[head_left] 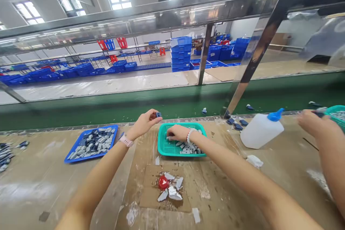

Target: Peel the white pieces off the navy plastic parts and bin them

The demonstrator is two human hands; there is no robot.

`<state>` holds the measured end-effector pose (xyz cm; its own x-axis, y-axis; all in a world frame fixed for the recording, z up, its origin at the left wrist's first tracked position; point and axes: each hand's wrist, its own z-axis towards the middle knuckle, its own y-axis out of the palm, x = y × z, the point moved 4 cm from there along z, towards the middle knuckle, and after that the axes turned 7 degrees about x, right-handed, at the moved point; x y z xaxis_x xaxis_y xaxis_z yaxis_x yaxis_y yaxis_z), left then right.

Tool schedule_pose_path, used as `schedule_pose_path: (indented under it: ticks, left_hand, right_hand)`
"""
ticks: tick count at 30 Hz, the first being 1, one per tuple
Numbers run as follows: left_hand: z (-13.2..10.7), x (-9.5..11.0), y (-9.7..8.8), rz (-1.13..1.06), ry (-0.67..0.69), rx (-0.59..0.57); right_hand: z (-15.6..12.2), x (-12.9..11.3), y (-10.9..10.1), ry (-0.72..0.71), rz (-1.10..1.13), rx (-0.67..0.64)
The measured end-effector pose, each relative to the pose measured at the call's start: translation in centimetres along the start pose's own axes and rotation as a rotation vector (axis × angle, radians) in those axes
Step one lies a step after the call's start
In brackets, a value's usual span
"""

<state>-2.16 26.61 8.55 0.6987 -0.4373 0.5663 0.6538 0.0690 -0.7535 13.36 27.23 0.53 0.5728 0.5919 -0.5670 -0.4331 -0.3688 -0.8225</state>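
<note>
The hands are apart. The left hand point(143, 124) is raised at centre, a small blue part point(158, 114) pinched at its fingertips. The right hand point(178, 133) rests on grey-and-blue parts point(188, 147) in a teal plastic tray point(161, 140), just below the left hand. A blue tray point(99, 128) lies at left; a co-worker's hand point(316, 124) reaches in at right.
</note>
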Motion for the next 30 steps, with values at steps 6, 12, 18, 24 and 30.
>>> schedule_pose_path:
  ticks: [6,12,18,24,30]
  left_hand:
    - [-15.2,-0.3,-4.4,-0.357,-0.26,0.232]
    - [-28.9,-1.5,-1.3,-0.782,-0.725,0.557]
    - [-30.6,2.8,3.0,-1.121,-0.836,0.6]
    - [-28.7,4.3,4.1,-1.169,-0.794,0.429]
    - [-29.3,3.2,5.1,-1.168,-0.763,0.358]
  right_hand:
    - [-6.1,-1.6,-1.4,0.075,0.377,0.196]
    - [-14.4,-2.6,2.6,0.253,0.538,0.412]
    - [-18.5,-5.7,7.4,0.245,0.239,0.543]
    - [-18.9,-7.8,9.9,0.114,-0.032,0.568]
    - [-19.2,-8.7,10.8,-0.074,-0.312,0.561]
